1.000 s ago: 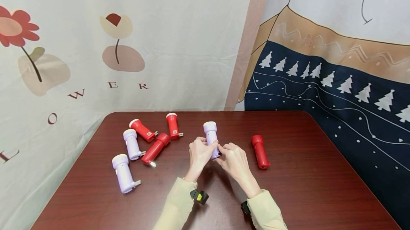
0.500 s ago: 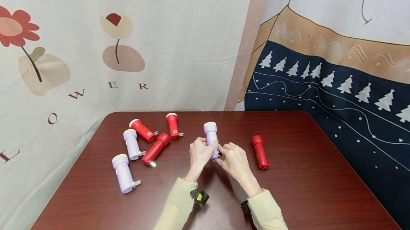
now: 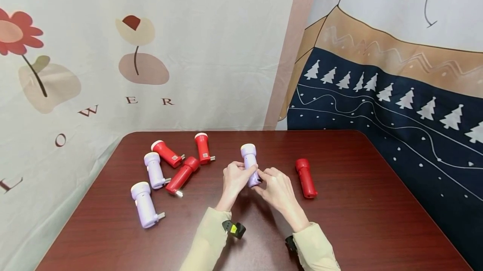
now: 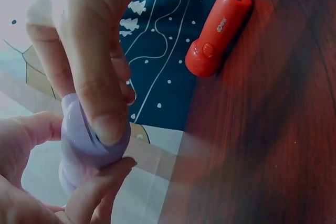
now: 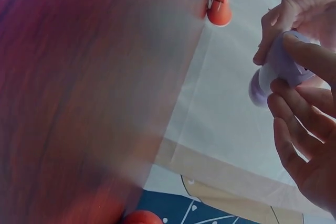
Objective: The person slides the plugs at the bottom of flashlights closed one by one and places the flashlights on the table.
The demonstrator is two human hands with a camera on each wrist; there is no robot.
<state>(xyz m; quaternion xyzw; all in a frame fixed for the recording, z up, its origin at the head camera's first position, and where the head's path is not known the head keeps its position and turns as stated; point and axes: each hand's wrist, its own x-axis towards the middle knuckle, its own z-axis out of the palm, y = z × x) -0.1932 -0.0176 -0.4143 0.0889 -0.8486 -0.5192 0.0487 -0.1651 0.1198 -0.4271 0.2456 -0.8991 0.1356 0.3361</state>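
Note:
A lavender flashlight (image 3: 249, 156) is held above the table between both hands, its pale head pointing away. My left hand (image 3: 235, 179) grips the body with thumb and fingers. My right hand (image 3: 278, 189) pinches the near base end, where a small dark spot shows beside the fingertips. In the left wrist view, the right thumb lies over a slot in the rounded end of the lavender flashlight (image 4: 79, 142). Fingers of both hands surround it in the right wrist view, hiding part of the flashlight (image 5: 281, 66).
Right of the hands lies a red flashlight (image 3: 306, 179) with no prongs visible. On the left, red flashlights (image 3: 203, 149) and lavender flashlights (image 3: 145, 206) lie on the brown table (image 3: 370, 229), metal plug prongs sticking out. Printed curtains (image 3: 219, 53) hang behind the table.
The head view has shifted very slightly. Both hands keep almost the same hold on the lavender flashlight, and the flashlights on the table have stayed put.

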